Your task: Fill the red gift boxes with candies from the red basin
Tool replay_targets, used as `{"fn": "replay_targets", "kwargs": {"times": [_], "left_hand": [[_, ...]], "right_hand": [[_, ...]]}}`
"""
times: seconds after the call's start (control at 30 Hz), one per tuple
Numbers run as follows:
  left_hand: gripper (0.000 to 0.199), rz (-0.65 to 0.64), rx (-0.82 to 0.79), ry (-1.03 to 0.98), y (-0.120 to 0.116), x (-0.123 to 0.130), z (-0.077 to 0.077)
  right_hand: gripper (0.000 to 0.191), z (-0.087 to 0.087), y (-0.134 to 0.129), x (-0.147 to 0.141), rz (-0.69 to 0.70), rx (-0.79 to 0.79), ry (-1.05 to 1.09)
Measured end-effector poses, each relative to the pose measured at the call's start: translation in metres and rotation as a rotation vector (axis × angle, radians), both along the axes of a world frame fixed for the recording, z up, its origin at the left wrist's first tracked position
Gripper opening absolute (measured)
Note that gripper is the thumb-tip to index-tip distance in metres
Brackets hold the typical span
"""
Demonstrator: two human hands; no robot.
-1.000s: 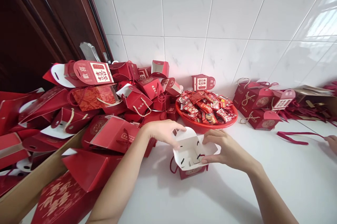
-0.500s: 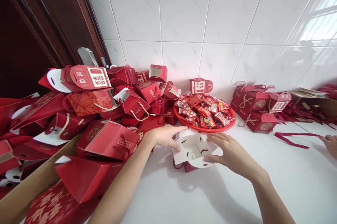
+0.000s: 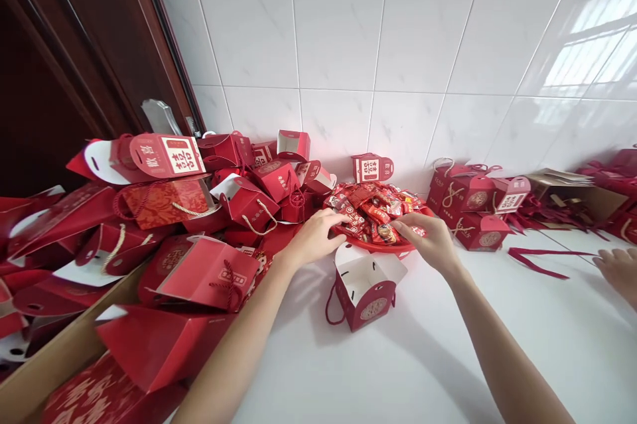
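An open red box with a white inside and a dark red cord stands on the white table, its flaps spread. Behind it, a round red tray is heaped with red candy packets. My left hand is at the tray's left edge, thumb and fingers apart, with nothing visible between them. Over the tray's right side is my right hand, its thumb and fingertips at the packets; whether it grips one is too small to tell.
Many red boxes are piled on the left, partly in a cardboard carton. Finished-looking boxes stand right of the tray. Farther right are a carton of ribbons, a loose ribbon and another person's hand.
Both my hands have left the open box's flaps and moved back to the candy tray. The view has shifted slightly.
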State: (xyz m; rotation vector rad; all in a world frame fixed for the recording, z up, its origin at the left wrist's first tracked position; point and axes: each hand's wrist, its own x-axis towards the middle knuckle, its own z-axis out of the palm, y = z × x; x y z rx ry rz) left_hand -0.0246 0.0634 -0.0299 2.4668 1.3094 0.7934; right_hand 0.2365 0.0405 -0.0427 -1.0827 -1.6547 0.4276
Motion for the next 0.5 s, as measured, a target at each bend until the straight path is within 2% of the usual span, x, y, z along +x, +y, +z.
{"fn": "replay_targets", "kwargs": {"times": [0.07,0.17,0.3,0.4,0.5], "left_hand": [[0.039,0.034,0.054,0.028,0.009,0.010,-0.011],[0.026,0.059,0.035,0.016,0.020,0.023,-0.025],[0.028,-0.002,0.002,-0.306,0.026,0.029,-0.032],[0.036,-0.062,-0.081,-0.558,0.027,0.031,-0.032],[0.036,-0.130,-0.183,-0.711,0.029,0.035,-0.033]], "right_hand": [[0.027,0.006,0.016,-0.007,0.014,0.011,0.065],[0.028,0.011,0.036,-0.023,0.082,0.011,0.173],[0.035,0.005,0.051,-0.043,0.203,-0.065,0.288],[0.044,-0.006,0.054,-0.053,0.224,-0.122,0.386],[0.048,-0.015,0.055,-0.058,0.236,-0.132,0.420]]}}
